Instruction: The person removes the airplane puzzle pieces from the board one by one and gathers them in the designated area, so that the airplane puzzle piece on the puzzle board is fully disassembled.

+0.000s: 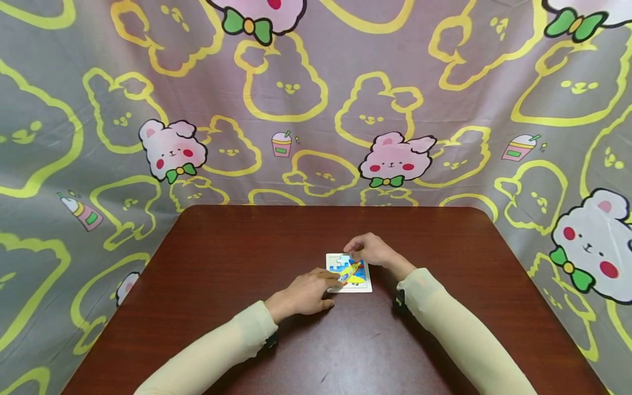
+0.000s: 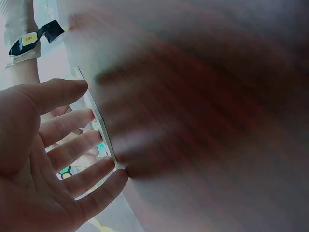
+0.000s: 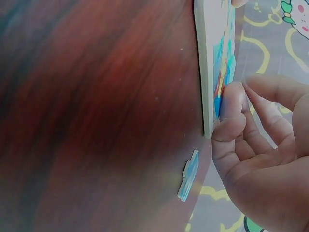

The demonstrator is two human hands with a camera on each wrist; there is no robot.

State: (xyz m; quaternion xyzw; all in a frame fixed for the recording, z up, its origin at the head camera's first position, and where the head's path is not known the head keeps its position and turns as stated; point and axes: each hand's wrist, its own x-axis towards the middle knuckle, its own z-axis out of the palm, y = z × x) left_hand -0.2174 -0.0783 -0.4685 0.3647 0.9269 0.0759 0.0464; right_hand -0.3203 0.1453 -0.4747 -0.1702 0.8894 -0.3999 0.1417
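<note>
A small jigsaw puzzle [image 1: 366, 286] with a pale border lies flat on the table, showing a yellow airplane on blue. Pale unfilled patches show near its upper left. My left hand [image 1: 307, 292] rests at its left side, fingers loosely stretched; in the left wrist view the fingertips [image 2: 120, 175] line up along the board's edge. Over the upper right corner, my right hand [image 1: 373, 251] has bent fingers, thumb and forefinger tips close together. I cannot tell whether a piece is between them. A loose blue puzzle piece [image 3: 189, 176] lies on the table near the right hand.
The brown table [image 1: 237, 247] has rounded far corners. A grey curtain [image 1: 316, 126] printed with cartoon bears and rabbits hangs behind it and along both sides. Dark bands [image 1: 400, 299] circle both wrists over pale sleeves.
</note>
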